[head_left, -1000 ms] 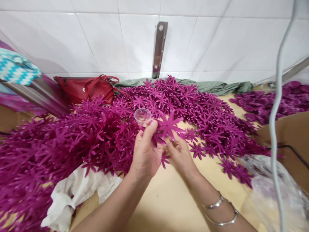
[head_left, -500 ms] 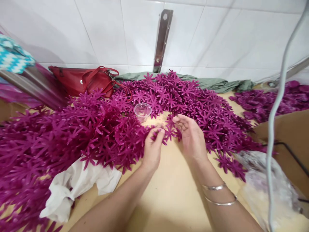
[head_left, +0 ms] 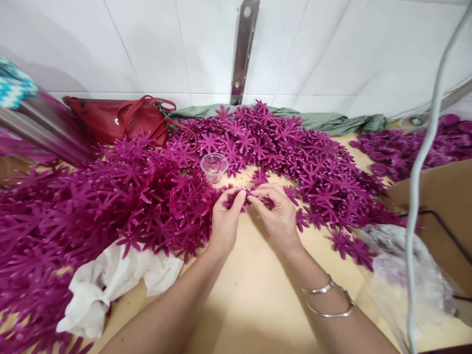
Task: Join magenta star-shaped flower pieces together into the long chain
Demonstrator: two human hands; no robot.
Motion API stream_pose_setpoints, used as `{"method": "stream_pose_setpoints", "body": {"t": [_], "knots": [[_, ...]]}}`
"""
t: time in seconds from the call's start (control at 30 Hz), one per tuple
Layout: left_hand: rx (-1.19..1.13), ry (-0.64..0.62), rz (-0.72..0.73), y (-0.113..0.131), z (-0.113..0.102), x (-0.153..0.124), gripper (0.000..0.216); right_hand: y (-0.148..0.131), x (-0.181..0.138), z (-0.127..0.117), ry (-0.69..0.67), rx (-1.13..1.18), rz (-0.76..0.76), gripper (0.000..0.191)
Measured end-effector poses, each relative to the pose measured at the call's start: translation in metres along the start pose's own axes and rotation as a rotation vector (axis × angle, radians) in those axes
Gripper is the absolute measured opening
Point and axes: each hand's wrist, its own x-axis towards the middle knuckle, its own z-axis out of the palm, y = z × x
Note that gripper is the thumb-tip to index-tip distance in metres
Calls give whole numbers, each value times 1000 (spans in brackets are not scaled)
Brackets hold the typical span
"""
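Observation:
A big heap of magenta star-shaped flower pieces (head_left: 110, 206) covers the tan table (head_left: 254, 295) in an arc from left to back right. My left hand (head_left: 224, 223) and my right hand (head_left: 276, 216) meet at the heap's inner edge, fingertips pinched together on a small magenta flower piece (head_left: 239, 199). A small clear plastic cup (head_left: 214, 166) stands among the flowers just beyond my hands. Two silver bangles (head_left: 328, 302) ring my right wrist.
A red handbag (head_left: 118, 120) lies at the back left by the tiled wall. White cloth (head_left: 114, 280) sits near left, a green cloth (head_left: 332, 120) at the back, a clear plastic bag (head_left: 405, 275) and a hanging grey cable (head_left: 416, 196) at right, with more flowers (head_left: 405, 150) beyond.
A second ago both hands held a large flower piece up near the cup. It is gone from my hands, which dropped to the table and now pinch a small piece together.

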Motion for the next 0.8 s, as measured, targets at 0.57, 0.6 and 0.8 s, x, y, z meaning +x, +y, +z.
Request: {"method": "stream_pose_setpoints", "body": {"t": [0.57, 0.6, 0.8], "knots": [[27, -21, -30, 1, -3, 3, 32, -6, 3, -1, -39, 131, 74, 4], [28, -28, -29, 2, -2, 3, 32, -6, 3, -1, -55, 152, 88, 5], [21, 1, -38, 5, 0, 3, 33, -6, 4, -1, -106, 244, 175, 6]]}}
